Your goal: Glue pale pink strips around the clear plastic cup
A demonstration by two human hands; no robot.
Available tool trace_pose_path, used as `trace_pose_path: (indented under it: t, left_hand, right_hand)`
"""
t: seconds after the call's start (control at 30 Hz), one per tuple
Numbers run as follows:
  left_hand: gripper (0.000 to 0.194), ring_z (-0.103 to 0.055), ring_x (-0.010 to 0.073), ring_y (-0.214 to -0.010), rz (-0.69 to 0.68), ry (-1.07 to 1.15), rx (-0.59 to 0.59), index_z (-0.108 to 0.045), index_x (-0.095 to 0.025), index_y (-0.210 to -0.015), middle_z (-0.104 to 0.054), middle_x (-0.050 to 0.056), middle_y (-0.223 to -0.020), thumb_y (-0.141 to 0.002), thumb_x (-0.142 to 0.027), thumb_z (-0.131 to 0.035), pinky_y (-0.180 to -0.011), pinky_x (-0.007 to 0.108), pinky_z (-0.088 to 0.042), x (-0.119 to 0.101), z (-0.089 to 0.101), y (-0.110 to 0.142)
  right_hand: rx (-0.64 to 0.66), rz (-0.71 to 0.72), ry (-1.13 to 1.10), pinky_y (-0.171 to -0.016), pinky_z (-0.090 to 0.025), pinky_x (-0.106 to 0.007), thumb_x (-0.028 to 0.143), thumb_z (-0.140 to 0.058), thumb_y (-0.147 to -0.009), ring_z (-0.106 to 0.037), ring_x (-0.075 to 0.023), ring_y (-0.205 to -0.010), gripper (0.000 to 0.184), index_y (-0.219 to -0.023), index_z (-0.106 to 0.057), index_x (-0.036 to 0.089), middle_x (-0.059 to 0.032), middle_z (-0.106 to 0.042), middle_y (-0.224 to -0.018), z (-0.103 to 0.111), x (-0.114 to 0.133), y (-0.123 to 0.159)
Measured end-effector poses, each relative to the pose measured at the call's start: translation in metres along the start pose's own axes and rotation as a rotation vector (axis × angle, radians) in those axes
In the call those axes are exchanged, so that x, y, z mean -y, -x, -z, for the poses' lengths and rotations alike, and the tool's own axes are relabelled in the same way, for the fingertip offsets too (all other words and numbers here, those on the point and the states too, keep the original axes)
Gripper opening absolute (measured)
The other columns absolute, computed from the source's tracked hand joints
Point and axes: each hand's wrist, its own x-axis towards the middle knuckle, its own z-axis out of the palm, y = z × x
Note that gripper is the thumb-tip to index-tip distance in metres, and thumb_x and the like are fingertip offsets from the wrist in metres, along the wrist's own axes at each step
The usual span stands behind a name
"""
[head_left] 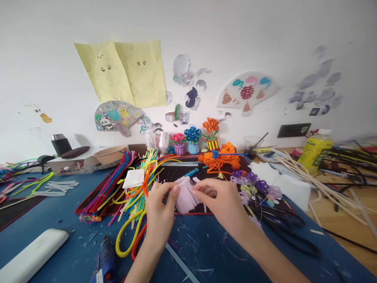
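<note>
Both my hands hold a folded bundle of pale pink pipe cleaner [185,196] over the black cutting mat [176,173]. My left hand [160,208] pinches the bundle's left side between thumb and fingers. My right hand [219,200] grips its right end with curled fingers. A heap of coloured pipe cleaners [123,188] lies just left of my left hand. Purple pipe-cleaner flowers [255,186] lie right of my right hand.
Orange pipe-cleaner shapes [220,159] and three small flower pots [193,143] stand at the back. A glue gun [104,259] and a white case [31,255] lie near the front left. A yellow bottle [316,151], white sticks [318,184] and black scissors [290,232] are on the right.
</note>
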Motion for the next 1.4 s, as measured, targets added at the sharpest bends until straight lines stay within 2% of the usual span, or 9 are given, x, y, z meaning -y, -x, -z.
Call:
trace_pose_path:
  t: [0.37, 0.67, 0.83, 0.93, 1.1, 1.23, 1.4]
  left_hand:
    - [0.026, -0.048, 0.0159, -0.064, -0.039, -0.016, -0.031, -0.073, -0.020, -0.079, -0.053, 0.000, -0.065, -0.087, -0.040, -0.058, -0.057, 0.027, -0.037, -0.001, -0.001, 0.003]
    - [0.024, -0.050, 0.0157, -0.064, -0.082, -0.032, -0.052, -0.072, -0.021, -0.079, -0.053, -0.001, -0.065, -0.088, -0.038, -0.058, -0.059, 0.028, -0.037, 0.000, -0.002, 0.005]
    - [0.025, -0.048, 0.0159, -0.063, -0.074, -0.048, -0.030, -0.073, -0.021, -0.078, -0.051, -0.001, -0.064, -0.088, -0.039, -0.058, -0.058, 0.028, -0.035, 0.000, -0.001, 0.003]
    - [0.026, -0.047, 0.0165, -0.064, -0.054, -0.037, -0.004, -0.074, -0.021, -0.080, -0.051, 0.000, -0.064, -0.087, -0.040, -0.058, -0.059, 0.029, -0.035, -0.001, -0.001, 0.002]
    - [0.026, -0.047, 0.0167, -0.064, -0.016, 0.040, 0.075, -0.076, -0.022, -0.081, -0.050, -0.001, -0.062, -0.084, -0.043, -0.061, -0.062, 0.030, -0.034, -0.001, -0.001, 0.001]
    - [0.030, -0.047, 0.0170, -0.063, 0.057, 0.130, 0.131, -0.076, -0.020, -0.079, -0.052, 0.000, -0.061, -0.083, -0.046, -0.061, -0.060, 0.029, -0.035, -0.003, 0.000, -0.001]
    - [0.033, -0.049, 0.0178, -0.065, 0.082, 0.175, 0.171, -0.076, -0.019, -0.078, -0.059, 0.003, -0.064, -0.082, -0.048, -0.061, -0.061, 0.029, -0.037, -0.003, 0.001, -0.001]
  right_hand:
    - [-0.004, 0.101, 0.059, -0.050, -0.050, -0.019, 0.008, -0.064, -0.075, -0.062, -0.0127, -0.052, 0.013, -0.065, -0.068, 0.016, -0.0010, -0.066, -0.059, -0.001, 0.002, 0.001]
    - [0.017, 0.052, 0.006, -0.050, -0.049, -0.019, 0.008, -0.063, -0.076, -0.061, -0.0121, -0.051, 0.013, -0.067, -0.067, 0.016, 0.0001, -0.065, -0.059, -0.006, 0.001, 0.004]
    - [-0.018, 0.131, 0.094, -0.052, -0.047, -0.021, 0.008, -0.067, -0.077, -0.059, -0.0121, -0.054, 0.012, -0.069, -0.069, 0.016, 0.0003, -0.065, -0.062, 0.004, 0.002, 0.000]
    - [-0.060, 0.201, 0.135, -0.055, -0.046, -0.023, 0.010, -0.067, -0.080, -0.058, -0.0127, -0.059, 0.009, -0.077, -0.072, 0.017, -0.0006, -0.068, -0.070, 0.012, 0.002, -0.004]
    - [0.080, 0.319, 0.109, -0.068, -0.051, -0.025, 0.009, -0.065, -0.084, -0.062, -0.0145, -0.075, 0.022, -0.102, -0.075, 0.019, -0.0050, -0.069, -0.092, 0.013, -0.005, -0.009]
    - [0.135, 0.359, 0.071, -0.072, -0.052, -0.028, 0.014, -0.064, -0.087, -0.064, -0.0179, -0.087, 0.023, -0.105, -0.075, 0.022, -0.0059, -0.067, -0.095, 0.012, -0.013, -0.011]
    - [0.134, 0.419, 0.068, -0.072, -0.053, -0.030, 0.023, -0.064, -0.089, -0.063, -0.0182, -0.084, 0.017, -0.101, -0.076, 0.023, -0.0050, -0.064, -0.090, 0.011, -0.017, -0.011]
